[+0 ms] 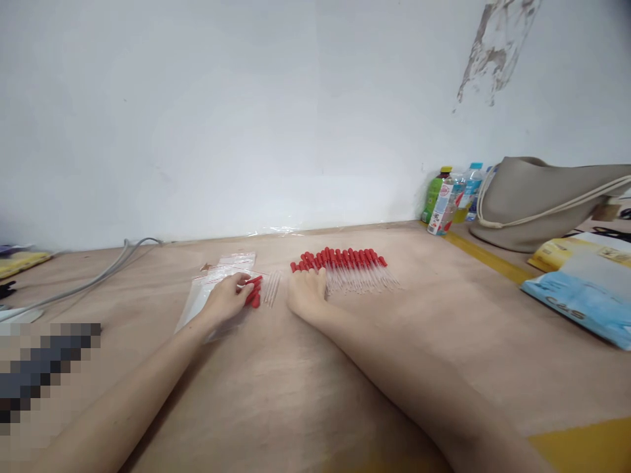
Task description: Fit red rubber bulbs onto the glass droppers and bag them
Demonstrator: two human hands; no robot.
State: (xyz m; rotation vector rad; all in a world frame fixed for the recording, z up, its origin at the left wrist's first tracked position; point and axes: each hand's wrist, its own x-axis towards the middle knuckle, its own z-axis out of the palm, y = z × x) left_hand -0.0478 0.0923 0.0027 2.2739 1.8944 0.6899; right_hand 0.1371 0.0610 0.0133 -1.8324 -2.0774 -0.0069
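My left hand (227, 297) is at a small pile of red rubber bulbs (254, 297), with thumb and fingers closed around one at its upper end. Just right of that pile, several thin clear tubes (271, 289) lie side by side. Palm down, my right hand (308, 289) rests over the left end of a row of droppers (352, 269). Its fingers reach forward to the red bulbs and look slightly apart; their undersides are hidden. The droppers lie close together, red bulbs toward the wall and clear tips toward me. Beneath my left hand lies a clear zip bag (197, 299).
Drink bottles (438, 200) and a grey bag (537, 200) with a cord stand at the back right. Tissue packs (576, 305) lie at the right. A grey cable (106, 269) crosses the left side. The white wall (246, 131) bounds the tabletop (296, 394).
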